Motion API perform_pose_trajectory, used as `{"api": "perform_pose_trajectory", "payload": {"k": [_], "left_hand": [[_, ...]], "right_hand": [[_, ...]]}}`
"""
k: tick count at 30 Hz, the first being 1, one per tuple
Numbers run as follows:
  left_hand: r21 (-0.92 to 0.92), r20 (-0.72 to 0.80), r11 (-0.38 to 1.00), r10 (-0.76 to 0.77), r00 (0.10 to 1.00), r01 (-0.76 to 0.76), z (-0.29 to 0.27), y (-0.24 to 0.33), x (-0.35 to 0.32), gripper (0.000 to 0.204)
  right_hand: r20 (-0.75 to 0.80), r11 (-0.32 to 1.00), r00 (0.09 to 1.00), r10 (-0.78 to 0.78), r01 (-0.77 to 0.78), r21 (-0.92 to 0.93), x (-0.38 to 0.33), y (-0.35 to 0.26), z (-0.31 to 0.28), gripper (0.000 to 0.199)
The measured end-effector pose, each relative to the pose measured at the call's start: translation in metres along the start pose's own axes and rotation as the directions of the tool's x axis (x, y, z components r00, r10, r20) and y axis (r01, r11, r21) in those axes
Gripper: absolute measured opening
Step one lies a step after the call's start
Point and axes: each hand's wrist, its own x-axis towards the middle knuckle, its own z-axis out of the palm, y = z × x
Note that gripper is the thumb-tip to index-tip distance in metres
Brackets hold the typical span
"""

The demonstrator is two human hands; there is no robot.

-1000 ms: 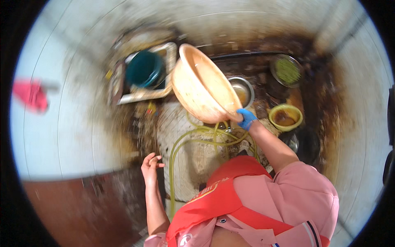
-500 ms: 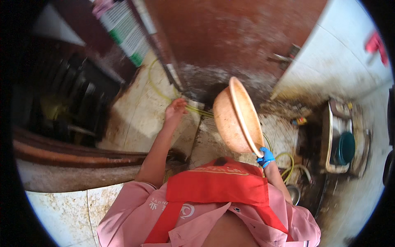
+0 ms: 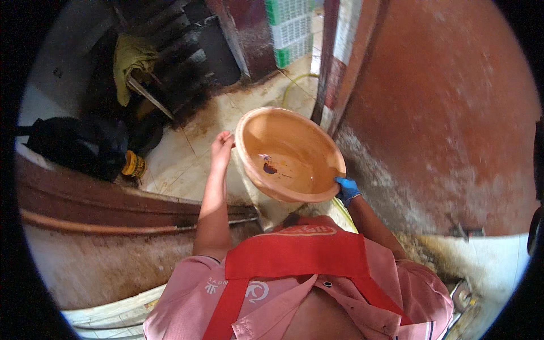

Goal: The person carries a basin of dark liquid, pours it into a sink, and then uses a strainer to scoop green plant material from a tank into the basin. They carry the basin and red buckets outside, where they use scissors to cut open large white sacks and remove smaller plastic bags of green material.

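A wide, round orange-tan plastic basin (image 3: 292, 133) is held up in front of me, tilted so that its inside faces me. A dark patch and some brownish residue lie on its bottom. My right hand (image 3: 347, 188), in a blue glove, grips the rim at the lower right; the fingers beneath are partly hidden. On the other side my bare left hand (image 3: 222, 148) is at the left rim, its fingers curled together against the edge.
A brown-red door (image 3: 442, 113) takes up the right side. Green and white crates (image 3: 290, 34) stand beyond the doorway. A dirty ledge (image 3: 113, 215) runs along the left, with a yellow container (image 3: 134, 164) and a yellowish cloth (image 3: 129, 62) past it. A hose (image 3: 294, 85) lies on the tiled floor.
My view has turned left toward the doorway. The basin has swung from nearly on edge to a flatter tilt and moved left, and my left hand has come to its rim.
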Motion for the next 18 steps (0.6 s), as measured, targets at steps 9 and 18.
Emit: {"api": "perform_pose_trajectory", "payload": {"k": [9, 18], "left_hand": [[-0.208, -0.399, 0.977, -0.131, 0.908, 0.049, -0.093, -0.012, 0.076, 0.029], [-0.192, -0.438, 0.945, -0.323, 0.839, 0.264, -0.185, -0.084, 0.258, 0.027]], "right_hand": [[0.024, 0.969, 0.998, -0.053, 0.058, -0.239, 0.147, -0.128, 0.190, 0.022], [-0.166, 0.958, 0.983, 0.078, -0.120, -0.260, 0.372, -0.169, 0.286, 0.021]]}}
